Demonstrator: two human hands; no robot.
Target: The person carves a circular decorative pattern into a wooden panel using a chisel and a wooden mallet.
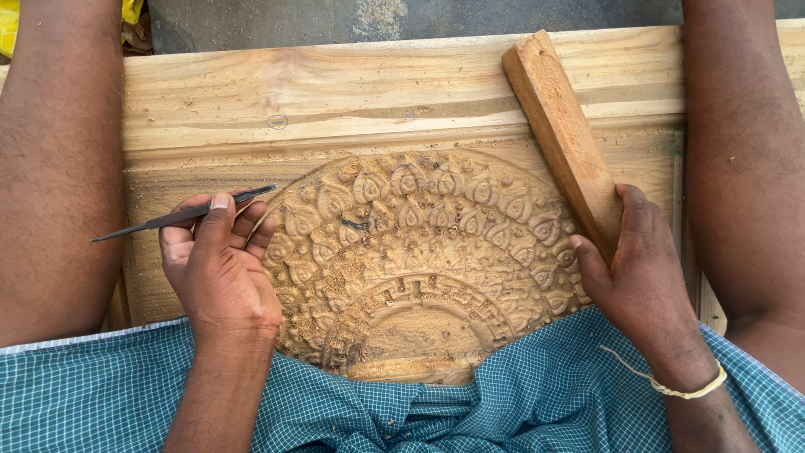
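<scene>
Pale wood fills the view: a carved panel (402,252) lies flat between the person's bare legs, its lower edge tucked under the blue checked cloth (537,403) at the lap, and a half-round medallion of petals and scroll bands is cut into its middle, littered with chips and sawdust. The left hand (220,268) rests at the medallion's left rim, its grip closed around a thin dark chisel (180,216) held level between thumb and fingers, the tip lifted clear of the wood and pointing across rather than down. The right hand (633,268) clasps the lower end of a reddish wooden mallet (566,138), which leans on the panel's upper right with its head resting toward the plain border. A pale thread bracelet (688,389) circles the right wrist. Judging from the raised blade and the idle mallet, this looks like a pause between cuts in the detailing of the ornament. A fresh cut would call for tipping the chisel edge down onto a chosen petal, steadying it, and lifting the mallet clear to strike lightly.
</scene>
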